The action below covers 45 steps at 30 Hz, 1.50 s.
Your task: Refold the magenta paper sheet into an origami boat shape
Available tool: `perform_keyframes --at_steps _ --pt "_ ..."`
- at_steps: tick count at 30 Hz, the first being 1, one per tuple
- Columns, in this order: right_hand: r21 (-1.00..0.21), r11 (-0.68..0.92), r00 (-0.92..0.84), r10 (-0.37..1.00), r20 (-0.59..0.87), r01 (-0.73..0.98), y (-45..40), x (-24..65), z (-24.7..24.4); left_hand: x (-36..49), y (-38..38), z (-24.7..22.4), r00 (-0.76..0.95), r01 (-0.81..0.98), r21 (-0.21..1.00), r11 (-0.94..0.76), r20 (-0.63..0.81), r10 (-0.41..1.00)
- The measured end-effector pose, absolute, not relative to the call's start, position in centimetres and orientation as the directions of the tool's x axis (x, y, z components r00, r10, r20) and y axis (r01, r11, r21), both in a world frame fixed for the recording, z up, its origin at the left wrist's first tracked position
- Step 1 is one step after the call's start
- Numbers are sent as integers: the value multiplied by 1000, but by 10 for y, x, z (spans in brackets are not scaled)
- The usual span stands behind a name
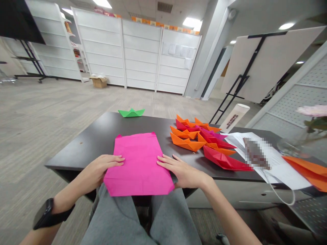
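Note:
A pink sheet of paper [138, 163] with small folds at its corners lies at the dark table's near edge, its near part reaching out over my lap. My left hand [103, 166] rests on its left edge, fingertips on top of the paper and the thumb hidden. On the right edge lies my right hand [178, 169], its fingers stretched over the sheet. Faint creases cross the paper. Beyond it, near the table's far edge, sits a green paper boat [131, 113].
Several orange, red and magenta paper boats [187, 141] stand close together on the table's right half. Farther right are printed sheets [245, 146], a white cylinder [235, 117], an orange folded paper [308, 172] and a glass vase [293, 144] with a flower. A white cable hangs off the edge.

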State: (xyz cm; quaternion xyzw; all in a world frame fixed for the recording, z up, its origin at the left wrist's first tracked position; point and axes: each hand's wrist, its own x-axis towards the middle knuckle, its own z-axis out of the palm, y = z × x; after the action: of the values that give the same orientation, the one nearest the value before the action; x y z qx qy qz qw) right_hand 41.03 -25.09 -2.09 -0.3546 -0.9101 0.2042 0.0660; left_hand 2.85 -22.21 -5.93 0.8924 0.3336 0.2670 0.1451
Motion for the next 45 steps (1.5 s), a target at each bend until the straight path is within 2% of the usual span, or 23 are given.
perform_keyframes --at_steps 3,6,8,10,13,16,18,21,24,29,33,38,40,45 --pt "-479 609 -619 769 159 633 -245 397 -21 39 -224 -64 413 590 590 -551 367 834" --pt "-644 481 -383 874 298 595 -228 382 -32 52 -222 -71 139 610 697 -377 374 917" --pt "-736 383 -256 923 286 558 -215 376 -44 59 -220 -75 58 602 696 -392 451 891" --pt "-733 334 -183 942 281 592 -205 373 -55 62 -219 -75 43 663 603 -444 561 826" --pt "-585 356 -115 906 407 729 -202 368 -57 65 -223 -71 160 757 410 -509 639 753" --pt "-402 419 -198 851 486 814 -214 352 -47 69 -231 -67 445 737 264 -623 505 740" --pt "-333 539 -381 816 436 774 -226 337 -41 73 -237 -66 600 703 172 -691 379 705" --pt "-317 675 -616 738 277 666 -241 319 -38 76 -242 -63 678 688 73 -722 289 675" --pt "-292 669 -655 739 158 683 -248 328 -40 72 -243 -60 681 693 56 -719 273 679" --pt "-260 559 -566 823 57 787 -255 380 -35 64 -237 -60 691 681 73 -729 267 672" --pt "-264 557 -556 827 85 787 -271 395 -20 60 -234 -57 708 652 87 -753 285 646" --pt "-374 652 -630 751 200 659 -276 379 -4 54 -236 -53 664 667 148 -731 328 672" --pt "-357 665 -626 743 235 656 -269 372 -9 55 -238 -53 649 671 163 -724 343 679" --pt "-260 622 -612 780 130 738 -256 359 -33 67 -242 -56 723 610 79 -789 351 595"
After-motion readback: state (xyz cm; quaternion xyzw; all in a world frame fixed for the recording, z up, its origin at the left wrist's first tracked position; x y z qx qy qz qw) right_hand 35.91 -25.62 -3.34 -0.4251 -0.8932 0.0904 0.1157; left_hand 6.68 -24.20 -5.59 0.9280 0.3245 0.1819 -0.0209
